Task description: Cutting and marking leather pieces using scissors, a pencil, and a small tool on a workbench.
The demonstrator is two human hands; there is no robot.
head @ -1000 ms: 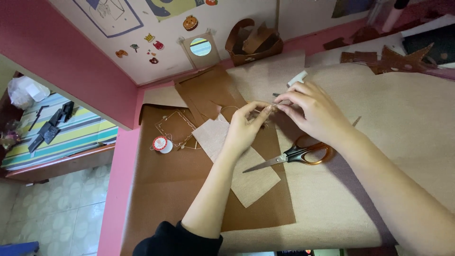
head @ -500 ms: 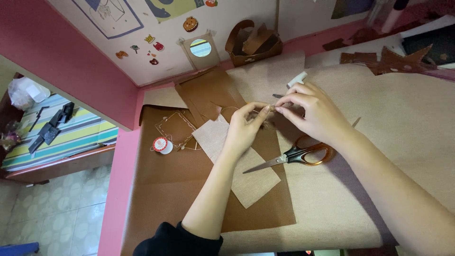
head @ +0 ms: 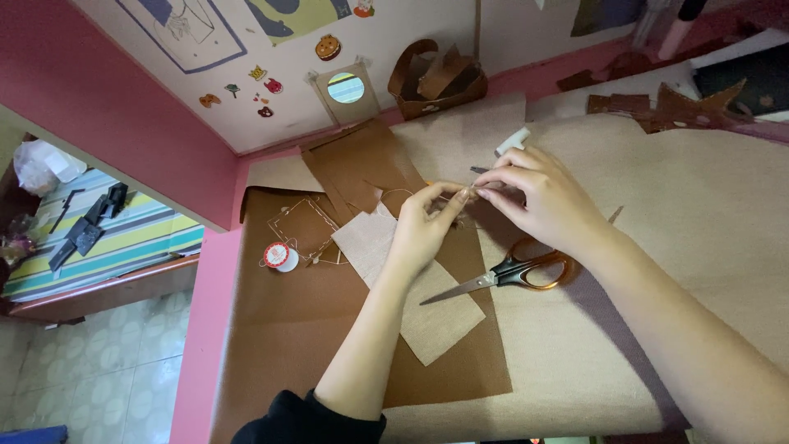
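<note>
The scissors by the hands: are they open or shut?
Shut, or nearly. The scissors lie flat on the cloth, blades together in a single point, orange handles side by side.

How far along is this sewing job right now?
Done: a brown leather piece already carries a stitched outline. In hand: left hand and right hand pinch fingertips together over a fine thread. Left: the loose beige fabric piece lies unstitched, scissors idle beside it.

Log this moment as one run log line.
left hand: pinching thread | right hand: fingertips meeting left's, pinched | scissors: lying open below hands | thread spool: on brown sheet, left
</note>
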